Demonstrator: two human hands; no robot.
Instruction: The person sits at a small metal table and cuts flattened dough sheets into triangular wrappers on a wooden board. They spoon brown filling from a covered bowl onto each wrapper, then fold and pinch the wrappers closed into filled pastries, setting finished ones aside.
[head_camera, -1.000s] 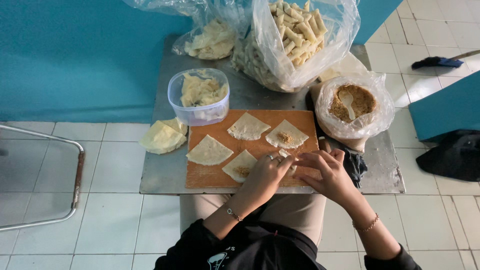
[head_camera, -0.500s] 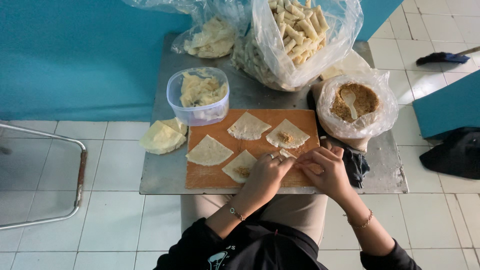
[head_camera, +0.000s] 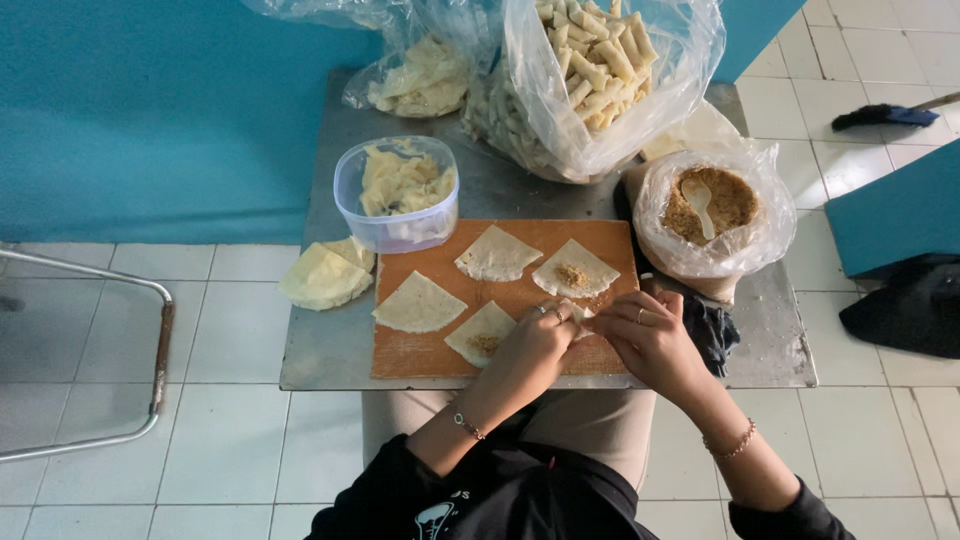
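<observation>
- Head view: left hand (head_camera: 535, 345) and right hand (head_camera: 645, 335) pinch 1 small wrapper (head_camera: 580, 313), hands closer together than a moment ago.
- Wrapper sits at orange board's (head_camera: 420, 350) near right edge, mid-fold.
- 4 wrappers (head_camera: 418, 303) lie flat.

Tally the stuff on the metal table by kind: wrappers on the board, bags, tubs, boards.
Flat wrappers on the board: 4
Wrapper being folded by left hand and right hand: 1
Plastic bags: 3
Clear tub: 1
Orange board: 1
Wrapper stack beside board: 1
Total: 11
</observation>
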